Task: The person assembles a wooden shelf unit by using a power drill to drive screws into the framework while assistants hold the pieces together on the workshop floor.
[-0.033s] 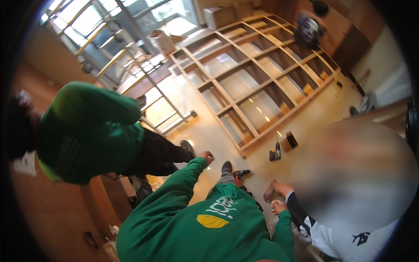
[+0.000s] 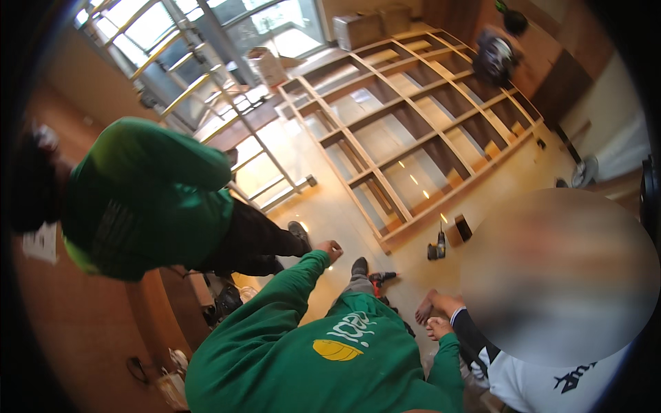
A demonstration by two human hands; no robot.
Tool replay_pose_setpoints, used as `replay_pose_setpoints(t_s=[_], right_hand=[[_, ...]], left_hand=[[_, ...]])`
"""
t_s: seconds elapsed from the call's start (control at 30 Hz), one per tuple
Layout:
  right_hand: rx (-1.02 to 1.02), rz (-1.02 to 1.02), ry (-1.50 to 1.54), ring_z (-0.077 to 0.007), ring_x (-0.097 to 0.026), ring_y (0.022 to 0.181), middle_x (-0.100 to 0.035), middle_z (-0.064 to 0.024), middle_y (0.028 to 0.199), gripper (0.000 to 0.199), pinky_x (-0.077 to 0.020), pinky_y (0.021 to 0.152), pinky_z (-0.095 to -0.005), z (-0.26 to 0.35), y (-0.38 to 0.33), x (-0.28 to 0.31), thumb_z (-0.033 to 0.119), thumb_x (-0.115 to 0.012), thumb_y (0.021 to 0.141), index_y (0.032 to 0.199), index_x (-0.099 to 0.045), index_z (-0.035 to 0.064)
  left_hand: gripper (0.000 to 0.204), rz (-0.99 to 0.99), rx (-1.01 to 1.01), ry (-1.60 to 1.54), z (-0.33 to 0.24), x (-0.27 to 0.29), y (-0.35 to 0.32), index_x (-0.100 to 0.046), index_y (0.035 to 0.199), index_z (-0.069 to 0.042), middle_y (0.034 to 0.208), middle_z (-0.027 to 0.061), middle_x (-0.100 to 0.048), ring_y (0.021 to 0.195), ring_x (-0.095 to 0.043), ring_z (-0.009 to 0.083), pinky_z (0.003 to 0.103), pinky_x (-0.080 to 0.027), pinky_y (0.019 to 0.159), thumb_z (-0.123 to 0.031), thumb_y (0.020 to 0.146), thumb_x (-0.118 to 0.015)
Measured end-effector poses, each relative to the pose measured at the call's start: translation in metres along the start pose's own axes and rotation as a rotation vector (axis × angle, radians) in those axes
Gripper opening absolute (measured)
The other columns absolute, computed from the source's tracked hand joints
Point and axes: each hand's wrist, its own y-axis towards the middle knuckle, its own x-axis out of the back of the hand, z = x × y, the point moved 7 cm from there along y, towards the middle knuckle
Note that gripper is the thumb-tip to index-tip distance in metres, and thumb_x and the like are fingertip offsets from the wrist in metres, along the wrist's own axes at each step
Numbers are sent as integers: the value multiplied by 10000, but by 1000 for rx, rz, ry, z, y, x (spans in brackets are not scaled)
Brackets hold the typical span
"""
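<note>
Over the pale floor (image 2: pixel 337 210), ahead of the body: observed left hand (image 2: pixel 331 252), well apart from the timber frame (image 2: pixel 439 131), with fingers loosely curled; cannot tell whether pinching anything. Closer in, at right: noted right hand (image 2: pixel 437 328) with fingers bent inward; cannot tell whether pressed together or gripping. On the floor just beside the dark shoe (image 2: pixel 359 267): logged red-and-black drill (image 2: pixel 381 277). Farther ahead: recorded yellow-and-black drill (image 2: pixel 436 249) near a brown box (image 2: pixel 457 231). At left: noted standing co-worker in green (image 2: pixel 148 199).
</note>
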Motion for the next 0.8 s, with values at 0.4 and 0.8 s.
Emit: replay_pose_setpoints(t_s=[0.4,0.8], right_hand=[[500,133,-791,-361,-669,1038,-709,-190,1084,476,-512,921,-453,106,0,-61,475,-593,881,1097,-717,69],[643,167,-905,-388,-663,1051,-685,-237,1121,511,-517,921,-478,114,-91,-104,390,-629,820,1173,-675,24]], left_hand=[[298,577,215,-116,170,-203,-213,-755,904,-75,692,89,-703,594,-657,200,392,-549,635,-358,921,-663],[449,184,183,-186,158,-189,-186,-727,981,-33,801,139,-716,781,-683,234,411,-529,704,-469,947,-626]])
